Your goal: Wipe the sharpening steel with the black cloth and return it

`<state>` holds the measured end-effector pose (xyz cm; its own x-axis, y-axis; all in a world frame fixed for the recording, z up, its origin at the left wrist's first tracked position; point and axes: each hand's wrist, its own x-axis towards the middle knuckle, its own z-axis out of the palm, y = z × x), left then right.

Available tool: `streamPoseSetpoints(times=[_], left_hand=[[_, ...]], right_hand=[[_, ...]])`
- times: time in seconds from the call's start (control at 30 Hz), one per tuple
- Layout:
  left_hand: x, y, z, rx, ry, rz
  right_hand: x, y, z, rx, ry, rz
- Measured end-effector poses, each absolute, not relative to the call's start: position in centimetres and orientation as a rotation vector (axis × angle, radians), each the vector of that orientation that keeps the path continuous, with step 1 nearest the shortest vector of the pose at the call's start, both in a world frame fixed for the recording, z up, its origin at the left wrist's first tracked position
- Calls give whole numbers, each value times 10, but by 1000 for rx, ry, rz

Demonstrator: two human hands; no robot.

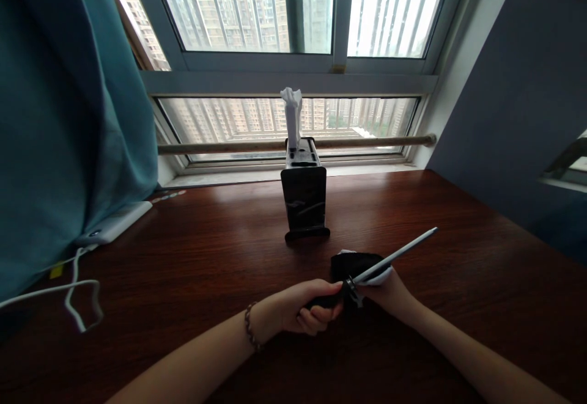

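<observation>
Left hand [300, 301]: clamped round the black handle [326, 301] of the long thin tool [376, 268], with curled fingers.
Right hand [394, 293]: at the black item [351, 263], largely hidden; cannot tell whether closed on it.
Long thin tool: above the bench [220, 239], between both hands, with its pale end aslant to the far right.
Black tissue box [303, 199]: upright beyond the hands, with a white tissue [292, 117] at the top.
Step in hand: seemingly, bringing tool and black item together.
Next move: probably calls for a firm hold and careful finger placement.
</observation>
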<state>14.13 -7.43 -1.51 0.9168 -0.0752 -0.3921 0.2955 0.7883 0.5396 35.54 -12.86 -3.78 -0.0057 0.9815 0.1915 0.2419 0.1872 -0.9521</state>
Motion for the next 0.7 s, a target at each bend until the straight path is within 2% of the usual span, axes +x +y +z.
streamPoseSetpoints(times=[0.1, 0.27, 0.37, 0.53, 0.7], left_hand=[[141, -75, -17, 656, 359, -169], [143, -78, -15, 679, 437, -68], [145, -82, -11, 726, 478, -34], [150, -91, -5, 885, 519, 0], [155, -93, -2, 943, 563, 64]], right_hand=[[358, -126, -36, -1204, -1228, 1007], [370, -123, -24, -931, -759, 1555], [372, -123, -22, -860, -713, 1706], [365, -126, -26, -899, -662, 1747], [371, -118, -17, -937, -603, 1565]])
